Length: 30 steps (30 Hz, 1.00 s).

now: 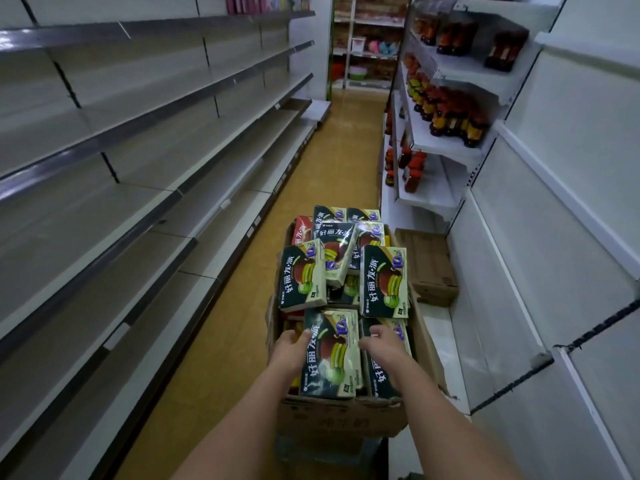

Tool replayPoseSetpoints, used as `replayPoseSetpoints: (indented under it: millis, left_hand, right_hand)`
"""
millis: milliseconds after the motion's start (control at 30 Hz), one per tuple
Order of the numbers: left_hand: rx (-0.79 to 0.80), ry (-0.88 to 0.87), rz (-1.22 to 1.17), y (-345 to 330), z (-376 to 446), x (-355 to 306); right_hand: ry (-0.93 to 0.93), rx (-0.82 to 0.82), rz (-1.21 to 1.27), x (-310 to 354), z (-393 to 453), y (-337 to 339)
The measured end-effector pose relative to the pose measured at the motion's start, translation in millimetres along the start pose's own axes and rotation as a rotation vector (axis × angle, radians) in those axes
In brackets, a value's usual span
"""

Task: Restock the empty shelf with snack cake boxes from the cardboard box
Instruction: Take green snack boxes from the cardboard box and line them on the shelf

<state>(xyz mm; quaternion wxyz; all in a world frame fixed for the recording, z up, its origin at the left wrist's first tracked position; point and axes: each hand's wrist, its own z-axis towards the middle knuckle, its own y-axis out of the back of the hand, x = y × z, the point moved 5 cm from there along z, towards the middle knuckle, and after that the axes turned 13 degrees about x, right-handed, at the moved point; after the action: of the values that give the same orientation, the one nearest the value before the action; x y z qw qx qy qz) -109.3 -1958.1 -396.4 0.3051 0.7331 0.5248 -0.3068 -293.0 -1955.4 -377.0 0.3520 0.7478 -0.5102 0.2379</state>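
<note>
Bare grey shelves (145,188) run down the left side of a narrow shop aisle with a yellow floor (332,161), while white shelving on the right carries rows of dark bottles (450,112) with red and orange caps, too blurred to read. Ahead in the aisle stands an open cardboard box (343,419) heaped with green-and-cream snack cake boxes (382,282); its lower part is lost in shadow and its far wall is hidden by the load. Another brown carton (427,265) sits just beside it against the right shelving. The nearest snack box (330,355) lies on top at the near end. The left hand (289,348) presses its left edge, thumb laid on the top face, the other fingers out of sight beneath. The right hand (382,342) reaches to its right edge with curled fingers, covering a neighbouring box; whether it truly grips cannot be told.
</note>
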Motion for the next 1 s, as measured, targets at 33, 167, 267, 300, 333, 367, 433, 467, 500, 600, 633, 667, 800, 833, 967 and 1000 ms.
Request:
replayPoseSetpoints:
  millis: [33, 167, 267, 300, 333, 367, 433, 467, 500, 600, 633, 667, 800, 833, 967, 1000]
  left_hand:
    - [0.007, 0.014, 0.003, -1.0, 8.4, 1.5]
    - [0.016, 0.073, 0.009, -6.0, 39.5, 7.9]
    - [0.048, 0.085, -0.008, -13.6, 56.7, 13.1]
    - [0.054, 0.089, -0.011, -15.3, 61.1, 15.5]
    - [0.058, 0.088, -0.015, -16.6, 64.0, 17.1]
    - [0.063, 0.087, -0.029, -17.8, 67.5, 19.6]
    - [0.068, 0.081, -0.061, -18.9, 72.7, 24.1]
    - [0.071, 0.084, -0.075, -19.5, 75.3, 25.6]
    - [0.073, 0.088, -0.083, -20.0, 77.3, 27.0]
    - [0.058, 0.097, -0.067, -18.0, 76.1, 26.4]
    - [0.049, 0.096, -0.073, -16.8, 73.4, 24.4]
    - [0.046, 0.09, -0.072, -16.1, 70.7, 21.9]
    - [0.046, 0.075, -0.069, -17.3, 61.7, 11.6]
    - [0.052, 0.077, -0.076, -17.9, 61.0, 9.7]
    - [0.036, 0.024, -0.107, -14.5, 50.4, -3.0]
    - [0.038, 0.006, -0.099, -12.9, 48.3, -6.8]
  right_hand:
    - [-0.017, 0.007, 0.002, -2.1, 6.5, -1.7]
    - [-0.073, 0.027, 0.02, -11.6, 30.9, -10.1]
    - [-0.109, 0.028, 0.033, -18.9, 43.1, -13.4]
    - [-0.121, 0.033, 0.029, -21.2, 45.8, -14.0]
    - [-0.128, 0.04, 0.027, -23.1, 48.6, -14.7]
    - [-0.131, 0.051, 0.022, -24.7, 51.4, -15.3]
    - [-0.136, 0.063, 0.027, -27.1, 56.2, -16.4]
    - [-0.142, 0.071, 0.034, -28.3, 59.0, -17.2]
    - [-0.146, 0.075, 0.035, -29.3, 61.5, -17.9]
    - [-0.155, 0.08, 0.007, -30.5, 66.9, -19.4]
    - [-0.16, 0.078, 0.002, -31.8, 69.8, -19.4]
    - [-0.166, 0.077, 0.01, -31.7, 71.4, -19.3]
    - [-0.147, 0.079, 0.034, -24.4, 69.7, -17.0]
    - [-0.127, 0.067, 0.049, -23.1, 71.4, -15.0]
    - [0.011, -0.029, 0.011, -2.7, 64.3, 5.1]
    - [0.041, -0.034, -0.013, 3.6, 62.7, 11.0]
